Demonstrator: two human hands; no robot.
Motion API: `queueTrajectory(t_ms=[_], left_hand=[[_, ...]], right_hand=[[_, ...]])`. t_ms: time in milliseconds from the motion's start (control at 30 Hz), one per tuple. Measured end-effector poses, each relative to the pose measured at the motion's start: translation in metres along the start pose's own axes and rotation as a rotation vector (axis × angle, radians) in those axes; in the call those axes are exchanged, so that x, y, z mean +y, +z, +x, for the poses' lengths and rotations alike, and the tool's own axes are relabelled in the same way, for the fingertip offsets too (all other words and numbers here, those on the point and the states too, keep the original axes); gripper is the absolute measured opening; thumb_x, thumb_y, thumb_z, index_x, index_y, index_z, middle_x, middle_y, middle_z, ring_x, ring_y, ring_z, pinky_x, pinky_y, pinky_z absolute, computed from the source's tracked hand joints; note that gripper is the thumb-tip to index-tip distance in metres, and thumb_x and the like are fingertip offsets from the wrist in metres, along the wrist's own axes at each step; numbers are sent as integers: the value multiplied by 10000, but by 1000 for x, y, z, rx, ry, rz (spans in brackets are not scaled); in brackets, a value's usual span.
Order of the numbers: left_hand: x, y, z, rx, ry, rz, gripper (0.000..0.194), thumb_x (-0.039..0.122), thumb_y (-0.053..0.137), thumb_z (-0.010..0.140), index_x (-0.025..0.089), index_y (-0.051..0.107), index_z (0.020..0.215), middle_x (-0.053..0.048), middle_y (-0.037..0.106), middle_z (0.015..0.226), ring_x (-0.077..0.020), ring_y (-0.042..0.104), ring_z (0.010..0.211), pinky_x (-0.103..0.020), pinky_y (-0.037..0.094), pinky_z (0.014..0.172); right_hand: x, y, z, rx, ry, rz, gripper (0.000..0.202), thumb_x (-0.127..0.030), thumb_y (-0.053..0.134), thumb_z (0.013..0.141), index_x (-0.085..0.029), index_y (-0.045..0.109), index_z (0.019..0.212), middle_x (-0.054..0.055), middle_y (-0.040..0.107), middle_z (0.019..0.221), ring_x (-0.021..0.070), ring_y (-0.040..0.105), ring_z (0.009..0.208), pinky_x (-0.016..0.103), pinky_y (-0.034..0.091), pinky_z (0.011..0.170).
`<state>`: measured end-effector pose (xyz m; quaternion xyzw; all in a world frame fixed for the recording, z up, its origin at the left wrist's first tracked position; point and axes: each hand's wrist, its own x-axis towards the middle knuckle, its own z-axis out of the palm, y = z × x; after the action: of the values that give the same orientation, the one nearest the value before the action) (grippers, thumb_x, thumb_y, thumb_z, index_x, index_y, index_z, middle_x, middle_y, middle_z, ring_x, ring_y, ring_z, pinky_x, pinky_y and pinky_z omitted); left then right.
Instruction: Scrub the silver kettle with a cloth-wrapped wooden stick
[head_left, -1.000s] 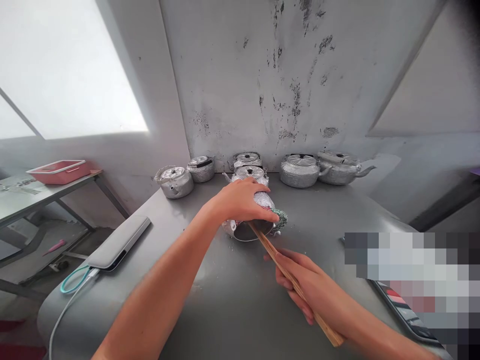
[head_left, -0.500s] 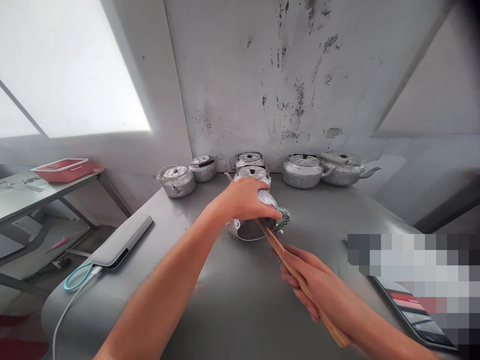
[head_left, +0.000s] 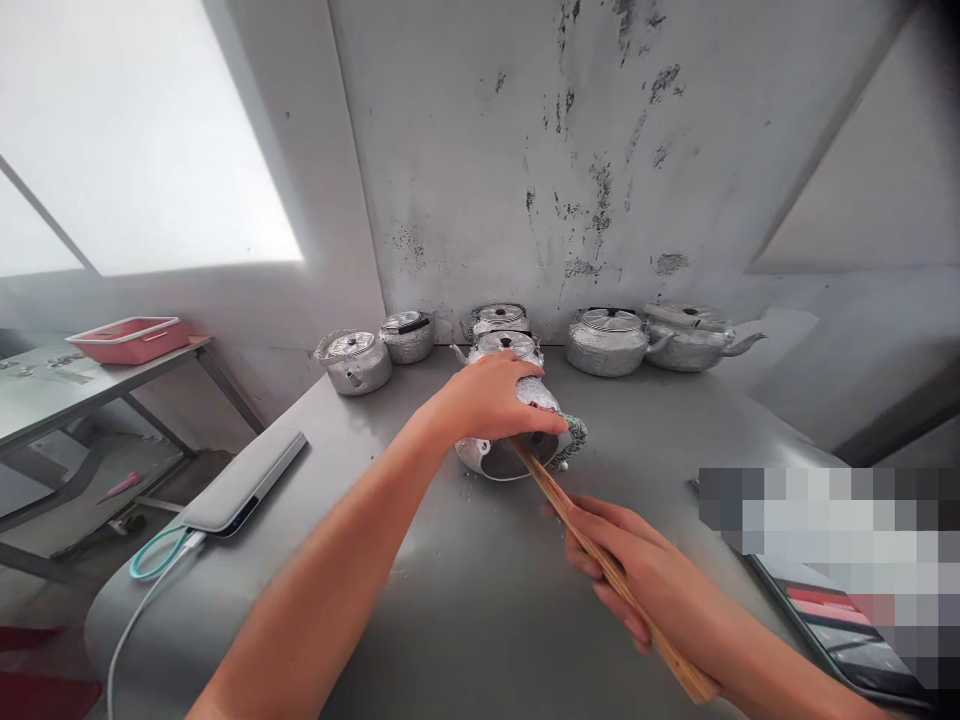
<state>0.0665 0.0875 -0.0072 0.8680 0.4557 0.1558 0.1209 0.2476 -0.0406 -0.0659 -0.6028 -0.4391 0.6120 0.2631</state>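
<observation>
A silvery metal kettle (head_left: 471, 458) lies tipped on the table, its round opening facing me. Over its upper side curls my left hand (head_left: 499, 395), gripping the body and hiding much of it. A green-and-white wrapped handle (head_left: 576, 438) shows at the kettle's right. My right hand (head_left: 619, 555) is closed round a long flat wooden stick (head_left: 559, 495). The stick's far end reaches inside the kettle's opening, where its tip is hidden. Right behind the tipped kettle stands another lidded kettle (head_left: 505, 343), partly covered by my left hand.
More kettles stand along the wall: one (head_left: 352, 365) at left, one (head_left: 606, 345) at right, several in all. A power bank (head_left: 247, 480) with cables lies on the grey table (head_left: 450, 620). A phone-like device (head_left: 832, 620) is at right. A pink basket (head_left: 135, 342) sits on a side table.
The wooden stick and my right hand have shifted very slightly right and down. My left hand stays on the kettle, which has hardly moved.
</observation>
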Motion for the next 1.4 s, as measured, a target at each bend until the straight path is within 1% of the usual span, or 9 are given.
queueTrajectory(t_ms=[133,267,400,500,600,767,967,1300,1400], left_hand=[[1,0,-1,-18,23,13,853,793,535,767,272,500,1441,-60,416,1544,-341,361,1411,-428,364,1104],[0,-3,-1,-38,49,33,857,783,509,798,247,470,1466,-70,422,1544,-325,358,1413,-427,320,1134],[1,-4,-2,-52,49,55,864,778,517,792,254,453,1476,-70,418,1543,-329,374,1398,-431,342,1115],[2,-4,-2,-44,40,55,852,795,499,786,271,473,1457,-67,429,1532,-325,400,1379,-424,376,1087],[4,-1,-1,-26,16,63,844,814,474,783,289,484,1444,-49,438,1527,-328,409,1374,-425,389,1077],[4,2,0,0,-5,75,860,840,458,768,296,498,1432,-42,451,1521,-347,397,1385,-434,385,1082],[5,2,-1,8,-2,83,858,846,448,772,299,496,1432,-42,451,1519,-335,407,1372,-444,385,1084],[5,2,0,2,-2,85,869,842,451,770,287,494,1437,-53,461,1507,-347,409,1368,-448,387,1078],[5,2,0,0,-7,82,858,839,456,768,295,500,1430,-46,458,1511,-350,411,1369,-443,391,1073]], right_hand=[[6,-1,3,-7,-12,-13,446,-600,439,938,-223,526,1160,-72,486,725,48,328,403,191,364,395],[4,-3,3,1,-38,19,433,-576,449,940,-223,525,1180,-67,484,732,50,333,407,188,370,393],[-3,-2,0,-22,37,31,405,-538,458,944,-223,514,1193,-66,463,721,55,317,390,193,347,357],[-6,-1,-1,-2,25,56,374,-514,439,954,-229,513,1185,-69,450,703,59,319,387,191,354,356],[-7,-2,0,10,59,66,364,-511,444,949,-237,511,1180,-72,450,693,58,311,373,190,334,333],[-5,-4,3,-13,21,86,364,-523,436,950,-239,521,1161,-84,428,660,55,297,360,191,335,330],[0,-6,7,-22,-16,117,365,-536,449,944,-234,535,1130,-84,430,654,46,287,356,179,322,323],[-10,-4,0,-40,59,95,324,-485,425,950,-252,513,1157,-81,412,652,55,279,356,176,307,310],[-9,-3,0,-37,48,115,332,-495,425,948,-259,513,1164,-83,408,649,57,277,356,179,319,313]])
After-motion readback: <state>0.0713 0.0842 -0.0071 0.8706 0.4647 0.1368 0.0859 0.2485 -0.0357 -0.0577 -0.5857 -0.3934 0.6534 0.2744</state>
